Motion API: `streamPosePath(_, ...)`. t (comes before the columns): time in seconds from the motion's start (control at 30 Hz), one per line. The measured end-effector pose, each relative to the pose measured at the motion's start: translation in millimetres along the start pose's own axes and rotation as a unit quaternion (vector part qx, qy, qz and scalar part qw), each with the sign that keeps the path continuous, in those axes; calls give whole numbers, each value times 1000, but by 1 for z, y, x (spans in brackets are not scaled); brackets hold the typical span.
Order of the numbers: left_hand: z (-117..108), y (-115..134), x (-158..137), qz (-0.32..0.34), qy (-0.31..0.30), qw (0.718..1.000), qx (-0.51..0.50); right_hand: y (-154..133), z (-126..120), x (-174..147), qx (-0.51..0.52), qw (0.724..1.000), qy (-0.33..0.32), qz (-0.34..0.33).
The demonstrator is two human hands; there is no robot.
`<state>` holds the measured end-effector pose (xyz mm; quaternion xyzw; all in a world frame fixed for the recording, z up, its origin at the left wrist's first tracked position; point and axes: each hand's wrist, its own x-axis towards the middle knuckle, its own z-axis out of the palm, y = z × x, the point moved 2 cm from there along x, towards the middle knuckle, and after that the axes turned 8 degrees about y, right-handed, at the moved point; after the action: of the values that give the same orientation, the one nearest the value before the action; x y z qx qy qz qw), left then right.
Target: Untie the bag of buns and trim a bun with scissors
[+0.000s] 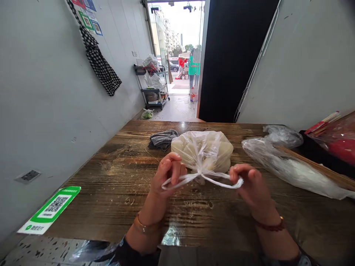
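Observation:
On the wooden table sits a thin, see-through plastic bag (203, 147) filled with pale, rounded lumps whose kind I cannot make out. Its neck is gathered at a knot facing me, and two twisted handle loops stretch out sideways from there. My left hand (169, 173) has its fingers curled through the left loop. The right loop is hooked on the bent fingers of my right hand (251, 184). Both handles look drawn fairly taut between my hands. Just behind my left hand, a folded grey cloth (163, 139) lies close to the bag.
Crumpled clear plastic bags (294, 166) lie at the right, beside a box edge (318, 166). A green QR-code card (52, 208) is at the table's left edge. Past the table (116, 199) stand a loaded trolley (152, 87) and an open doorway; a person in green is outside.

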<state>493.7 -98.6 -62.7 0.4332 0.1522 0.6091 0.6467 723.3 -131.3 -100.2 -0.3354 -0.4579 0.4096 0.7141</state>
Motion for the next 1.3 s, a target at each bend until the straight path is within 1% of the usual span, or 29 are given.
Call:
streamPosePath(0.07, -5, 3, 2, 15, 29, 999, 31, -2, -2, -1, -58, 997, 53, -19)
streamPosePath(0.1, -6, 3, 2, 19, 46, 996, 71, -3, -2, -2, -102, 992, 66, -24)
streamPosePath(0.13, -5, 2, 2, 20, 53, 990, 129, -2, 0, -4, -152, 986, 53, -29)
streamPosePath(0.17, -3, 0, 2, 23, 33, 979, 200, 0, 4, -5, -203, 978, 18, -41)
streamPosePath(0.2, 1, -3, 1, 30, -6, 959, 280, 3, 8, -6, -250, 966, -29, -64)
streamPosePath(0.23, 5, -6, 0, 44, -49, 930, 362, 5, 12, -7, -293, 948, -74, -98)
streamPosePath(0.27, 8, -9, -1, 60, -90, 892, 439, 8, 16, -8, -331, 927, -109, -140)
streamPosePath(0.3, 10, -13, -3, 75, -118, 849, 509, 11, 18, -8, -362, 905, -129, -184)
streamPosePath(0.37, 11, -18, -4, 100, -144, 770, 614, 16, 20, -7, -409, 867, -135, -250)
streamPosePath(0.4, 11, -20, -4, 109, -150, 740, 647, 17, 19, -6, -423, 857, -130, -265)
streamPosePath(0.43, 10, -20, -4, 125, -153, 719, 666, 18, 17, -5, -431, 851, -123, -273)
streamPosePath(0.47, 8, -20, -3, 153, -146, 710, 672, 18, 15, -3, -435, 849, -114, -279)
streamPosePath(0.5, 7, -17, -2, 187, -127, 711, 666, 18, 12, -1, -437, 847, -106, -285)
streamPosePath(0.53, 5, -13, 0, 220, -96, 722, 649, 18, 10, 0, -440, 844, -100, -290)
streamPosePath(0.57, 2, -8, 1, 246, -58, 741, 622, 18, 8, 1, -444, 841, -97, -294)
streamPosePath(0.6, 0, -2, 3, 261, -20, 769, 584, 18, 6, 2, -448, 838, -97, -295)
streamPosePath(0.63, -3, 3, 4, 260, 13, 807, 531, 18, 5, 2, -450, 839, -97, -291)
streamPosePath(0.7, -10, 14, 6, 230, 69, 894, 378, 17, 6, 2, -448, 846, -87, -276)
streamPosePath(0.73, -13, 18, 6, 206, 91, 930, 292, 15, 9, 1, -448, 848, -73, -273)
streamPosePath(0.77, -15, 22, 6, 183, 110, 954, 209, 12, 13, -1, -453, 846, -61, -276)
streamPosePath(0.8, -17, 25, 6, 160, 124, 969, 140, 9, 19, -3, -464, 837, -53, -286)
streamPosePath(0.83, -19, 27, 6, 139, 132, 977, 89, 5, 28, -7, -478, 823, -55, -301)
streamPosePath(0.9, -19, 30, 5, 110, 128, 985, 36, 1, 49, -17, -515, 788, -100, -323)
streamPosePath(1.0, -19, 34, 3, 93, 115, 989, 0, 3, 76, -34, -567, 737, -205, -306)
streamPosePath(1.07, -22, 38, 1, 83, 125, 988, -26, 5, 82, -45, -586, 711, -261, -286)
streamPosePath(1.1, -24, 39, 1, 75, 131, 988, -44, 4, 80, -49, -585, 706, -286, -278)
streamPosePath(1.17, -28, 40, 0, 50, 137, 986, -82, -2, 70, -56, -568, 710, -323, -263)
streamPosePath(1.23, -31, 41, -1, 23, 132, 984, -121, -13, 52, -60, -566, 709, -336, -252)
streamPosePath(1.3, -33, 40, 0, 3, 121, 981, -150, -23, 30, -61, -611, 681, -323, -243)
